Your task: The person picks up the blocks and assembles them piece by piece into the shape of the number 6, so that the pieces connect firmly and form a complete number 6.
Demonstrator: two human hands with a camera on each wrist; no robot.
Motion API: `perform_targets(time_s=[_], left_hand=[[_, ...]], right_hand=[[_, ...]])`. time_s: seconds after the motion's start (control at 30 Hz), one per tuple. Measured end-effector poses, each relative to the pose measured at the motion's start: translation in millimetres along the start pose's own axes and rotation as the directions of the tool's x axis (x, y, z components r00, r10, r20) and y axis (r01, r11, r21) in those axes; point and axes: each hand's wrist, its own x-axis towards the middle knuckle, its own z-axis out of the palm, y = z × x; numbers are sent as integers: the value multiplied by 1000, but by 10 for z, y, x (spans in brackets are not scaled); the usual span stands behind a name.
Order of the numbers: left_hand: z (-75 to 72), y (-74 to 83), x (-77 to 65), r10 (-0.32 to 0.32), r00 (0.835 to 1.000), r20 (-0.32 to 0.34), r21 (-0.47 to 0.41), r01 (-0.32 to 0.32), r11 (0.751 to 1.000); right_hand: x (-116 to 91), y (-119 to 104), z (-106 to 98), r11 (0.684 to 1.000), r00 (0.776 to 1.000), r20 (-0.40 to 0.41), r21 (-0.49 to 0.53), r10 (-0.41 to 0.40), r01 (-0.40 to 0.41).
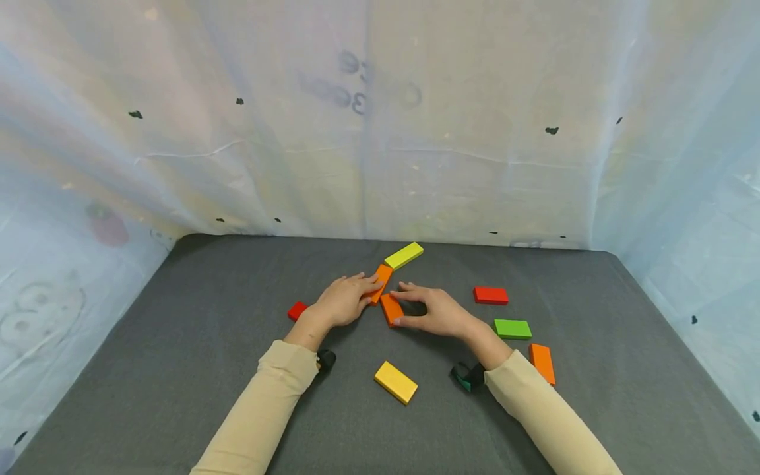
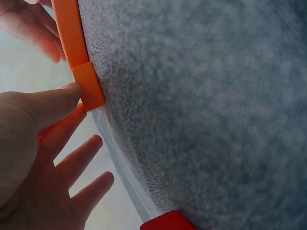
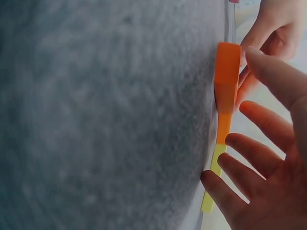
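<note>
On the grey cloth, my left hand [image 1: 343,300] pinches an upper orange block [image 1: 382,277] between thumb and fingers. Its thumb presses one end of that block in the left wrist view, with the other fingers spread. Just below lies a second orange block [image 1: 390,309], set at an angle to the first. My right hand [image 1: 439,311] holds this one with thumb and index finger at its two ends, its remaining fingers loosely spread. A lime-yellow block [image 1: 405,254] meets the far end of the upper orange block, making a bent line.
A golden-yellow block [image 1: 396,382] lies nearer, between the forearms. Right of the right hand are a red block [image 1: 490,295], a green block [image 1: 513,329] and an orange block [image 1: 542,363] partly behind the sleeve. Another red block [image 1: 297,310] is partly hidden by the left wrist.
</note>
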Motion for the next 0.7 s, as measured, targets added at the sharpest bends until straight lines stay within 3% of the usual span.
perform_targets(time_s=[0.4,0.7], left_hand=[[0,4,-9,22,1000,-13,-89,-23,996],[4,-2,-4,1,1000,0,-94,-1,996]], right_hand=[[1,-77,57,1000,1000,-22,-23,-20,20],[19,-116,78,999,999,-53,-39,-10,8]])
